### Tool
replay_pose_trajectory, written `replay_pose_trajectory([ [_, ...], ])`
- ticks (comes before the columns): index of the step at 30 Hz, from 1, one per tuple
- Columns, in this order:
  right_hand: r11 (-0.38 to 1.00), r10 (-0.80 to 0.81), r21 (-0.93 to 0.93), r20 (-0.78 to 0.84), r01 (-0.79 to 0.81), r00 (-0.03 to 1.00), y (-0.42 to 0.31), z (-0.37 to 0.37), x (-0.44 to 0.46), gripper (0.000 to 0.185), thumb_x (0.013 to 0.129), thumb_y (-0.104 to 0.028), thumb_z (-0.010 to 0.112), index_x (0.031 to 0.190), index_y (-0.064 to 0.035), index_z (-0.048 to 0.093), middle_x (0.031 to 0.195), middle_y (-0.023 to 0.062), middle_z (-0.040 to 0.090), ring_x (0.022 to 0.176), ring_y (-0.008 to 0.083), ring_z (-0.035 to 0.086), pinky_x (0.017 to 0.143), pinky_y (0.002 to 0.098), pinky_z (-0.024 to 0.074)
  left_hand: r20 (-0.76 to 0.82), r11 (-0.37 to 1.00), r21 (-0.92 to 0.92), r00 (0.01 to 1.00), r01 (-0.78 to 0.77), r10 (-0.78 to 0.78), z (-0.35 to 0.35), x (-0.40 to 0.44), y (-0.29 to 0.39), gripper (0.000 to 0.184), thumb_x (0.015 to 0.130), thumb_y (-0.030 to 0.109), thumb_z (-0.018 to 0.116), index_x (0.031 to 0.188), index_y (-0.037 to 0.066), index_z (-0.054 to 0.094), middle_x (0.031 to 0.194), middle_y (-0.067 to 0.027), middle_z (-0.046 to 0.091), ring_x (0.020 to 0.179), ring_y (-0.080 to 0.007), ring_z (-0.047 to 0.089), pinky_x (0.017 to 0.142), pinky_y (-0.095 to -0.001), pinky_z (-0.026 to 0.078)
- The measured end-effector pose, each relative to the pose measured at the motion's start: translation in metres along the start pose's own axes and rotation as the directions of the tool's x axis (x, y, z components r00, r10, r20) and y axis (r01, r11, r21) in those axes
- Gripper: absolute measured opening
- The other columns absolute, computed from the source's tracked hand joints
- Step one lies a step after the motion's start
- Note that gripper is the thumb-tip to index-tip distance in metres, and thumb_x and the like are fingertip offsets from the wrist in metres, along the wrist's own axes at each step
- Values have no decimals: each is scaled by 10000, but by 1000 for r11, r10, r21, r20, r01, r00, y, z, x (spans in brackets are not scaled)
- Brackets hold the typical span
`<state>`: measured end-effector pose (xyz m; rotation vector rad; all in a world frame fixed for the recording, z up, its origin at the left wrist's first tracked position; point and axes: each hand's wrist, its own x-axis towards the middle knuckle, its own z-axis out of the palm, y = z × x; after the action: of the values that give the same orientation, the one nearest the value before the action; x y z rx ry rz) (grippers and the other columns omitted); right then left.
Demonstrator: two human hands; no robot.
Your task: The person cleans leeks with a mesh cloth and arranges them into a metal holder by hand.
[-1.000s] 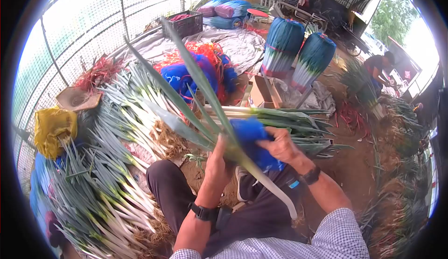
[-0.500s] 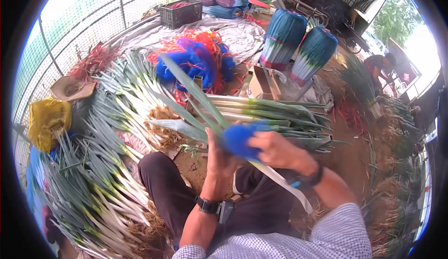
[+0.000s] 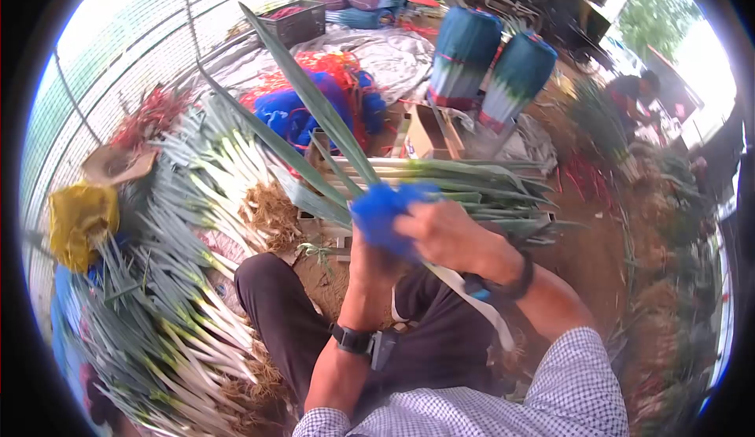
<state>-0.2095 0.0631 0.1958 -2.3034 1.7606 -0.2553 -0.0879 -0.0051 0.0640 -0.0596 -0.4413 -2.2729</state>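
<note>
My left hand (image 3: pixel 373 260) is closed around a leek (image 3: pixel 334 126), partly hidden behind a blue cloth (image 3: pixel 385 215). The leek's green leaves point up and left, and its white stem slants down to the right over my lap. My right hand (image 3: pixel 444 235) grips the blue cloth against the leek, its fingers closed and blurred. Just beyond my hands, trimmed leeks (image 3: pixel 464 181) lie side by side on a low metal rack. Many leeks with roots (image 3: pixel 185 303) are spread on the left.
A small cardboard box (image 3: pixel 425 134) stands beyond the rack, near two upright wrapped bundles (image 3: pixel 464 55). Blue and red netting (image 3: pixel 303 110) lies behind the leeks. A black crate (image 3: pixel 295 24) is at the back. A co-worker (image 3: pixel 629 99) bends at the far right.
The blue cloth has moved up and left along the leek with my right hand, and now covers part of my left hand. The view has shifted slightly.
</note>
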Motion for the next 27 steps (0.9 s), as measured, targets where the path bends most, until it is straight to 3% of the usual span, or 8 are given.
replay_pose_trajectory([
  [3,882,-247,444,155,156,957,52,-14,-45,266,839,-177,575,1046,-56,692,870,168,648,751,396,615,711,476,495,-185,994,-104,983,-12,-7,12,-8,18,620,1037,651,412,1398,158,514,1297,-93,627,1233,-305,566,1078,-526,435],
  [4,968,-97,244,132,63,986,88,1,-72,286,856,-183,621,1069,-6,695,895,162,676,792,335,631,786,444,500,-202,996,-83,979,-40,22,20,-7,24,622,1031,662,410,1418,183,496,1296,-106,644,1233,-315,574,1098,-532,418],
  [8,816,418,395,101,-422,903,32,-52,-74,489,809,-154,801,1220,52,634,1036,133,730,924,182,668,854,356,525,-26,987,-146,998,-58,55,21,5,31,620,1044,644,386,1446,181,473,1281,-144,645,1299,-342,529,1158,-592,351],
  [11,862,234,481,-104,-157,967,6,7,-71,516,855,-168,805,1303,9,621,1053,114,728,917,154,642,869,327,520,19,992,-84,995,-99,101,30,15,28,645,1021,651,440,1445,166,470,1251,-137,668,1238,-340,587,1122,-562,401],
  [13,633,228,722,173,-281,958,-2,19,-66,636,864,-178,811,1406,16,539,1188,139,713,983,142,652,890,346,527,97,987,-157,994,-38,53,38,14,34,620,1034,603,472,1456,150,456,1295,-140,645,1246,-338,584,1119,-556,409],
  [17,996,86,38,-310,-78,947,4,16,-63,498,804,-117,787,1256,7,617,974,192,669,897,344,685,803,436,548,-43,985,173,999,-21,29,31,3,43,646,1047,561,487,1514,123,401,1440,-196,515,1340,-356,491,1145,-552,381],
  [21,889,-85,-447,-369,-97,925,12,17,-64,235,776,-65,709,998,-15,651,874,141,570,791,322,610,711,442,505,-166,962,269,986,42,4,18,-14,46,730,1051,583,463,1550,71,317,1528,-257,421,1432,-403,402,1178,-577,334],
  [27,995,51,-66,-371,-81,927,13,62,-72,218,767,-66,776,955,-12,680,839,132,589,784,322,626,707,425,519,-374,996,-62,926,-66,38,-28,-8,45,510,1079,424,485,1383,14,478,1414,-246,528,1369,-381,491,1153,-620,389],
])
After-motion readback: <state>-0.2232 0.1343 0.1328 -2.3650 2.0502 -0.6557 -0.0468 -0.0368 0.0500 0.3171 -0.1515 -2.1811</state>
